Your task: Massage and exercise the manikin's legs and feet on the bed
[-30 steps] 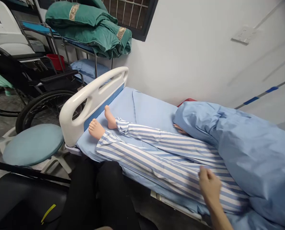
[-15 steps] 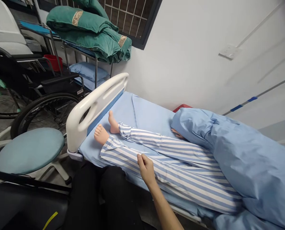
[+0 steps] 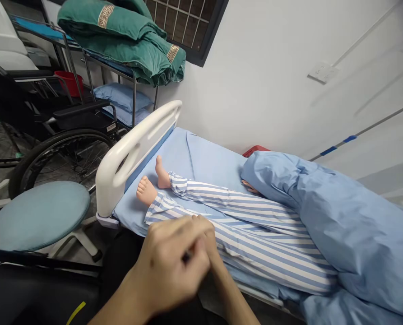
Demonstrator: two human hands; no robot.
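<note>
A hospital bed [image 3: 204,155] lies along a white wall, its white footboard [image 3: 133,146] toward the left of the head view. Beyond the footboard stand a wheelchair [image 3: 57,149], a round blue stool [image 3: 39,214] and a metal rack [image 3: 133,92] holding green quilts [image 3: 127,49], with blue pillows [image 3: 122,99] and a red basin [image 3: 69,83] on the shelves. On the bed, a manikin [image 3: 245,230] in blue-striped pyjamas lies with its bare feet [image 3: 146,190] toward the footboard, and a blue sheet [image 3: 340,221] covers its upper body. Its long axis runs along the bed, from the feet at the left to the sheet at the right. The left hand [image 3: 167,264] and right hand [image 3: 210,239] are pressed together in the foreground, in front of the manikin's shins, with the right hand the nearer to them. Their fingers [image 3: 177,230] curl closed around one another, with a small dark spot [image 3: 187,257] between them; whether they hold anything, I cannot tell. The quilts' gold bands show a key pattern, and no writing is legible.
</note>
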